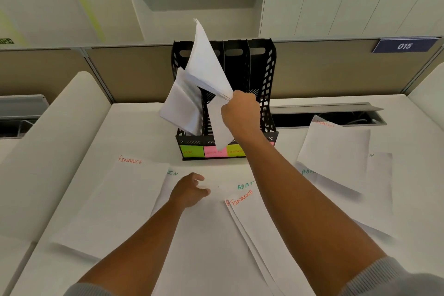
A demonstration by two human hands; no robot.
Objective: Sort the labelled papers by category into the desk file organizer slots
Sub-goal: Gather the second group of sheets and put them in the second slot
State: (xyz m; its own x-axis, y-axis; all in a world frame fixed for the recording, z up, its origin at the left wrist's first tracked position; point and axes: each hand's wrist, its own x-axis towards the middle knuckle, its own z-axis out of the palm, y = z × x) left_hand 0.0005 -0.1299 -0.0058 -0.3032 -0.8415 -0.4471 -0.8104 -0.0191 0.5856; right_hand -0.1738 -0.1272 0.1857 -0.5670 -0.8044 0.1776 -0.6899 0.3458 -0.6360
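- The right hand (240, 113) is clenched on a sheaf of papers (206, 67), pinching it at 1 corner and holding it tilted up over the near left part of the black file organizer (264, 84).
- The sheaf fans out; some sheets droop toward the leftmost slot, where a bundle of white sheets (182, 106) already leans, though whether that bundle is lodged in the slot or part of the held sheaf is hard to tell.
- The left hand (189, 190) is released, fingers loosely curled, hovering just over a sheet marked in green on the worktop (134, 118), grasping nothing.
- The organizer stands at the far middle of the worktop, with sticky labels (192, 151) in green, pink and yellow on its near face; the wording is too blurred to read.
- Judging by what lies about, the sorting is only partly done: a FINANCE sheet (134, 190) lies near left, an ADMIN sheet and another FINANCE stack (254, 228) lie in the near middle, and more sheets (336, 151) lie at the right.
- The organizer's right slots look empty from here.
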